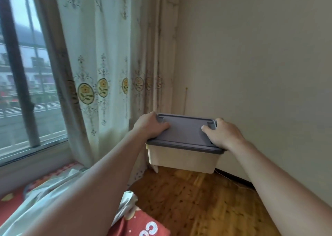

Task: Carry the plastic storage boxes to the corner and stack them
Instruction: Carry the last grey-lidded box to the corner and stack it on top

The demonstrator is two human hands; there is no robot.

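Both hands grip one box (pixel 181 156) by its grey lid (pixel 186 133), held above the floor (pixel 188 200) near the far corner. Left hand (pixel 150 126) and right hand (pixel 222 135) curl over the lid's ends; fingers below are hidden. The box's contents cannot be made out.

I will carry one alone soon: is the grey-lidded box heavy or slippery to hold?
Probably light: both hands, left hand and right hand, hold the storage box at arm's length by its lid edges. The smooth plastic may be slippery. It looks stiff.

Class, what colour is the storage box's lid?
Grey, on the lid of a cream box, head view.
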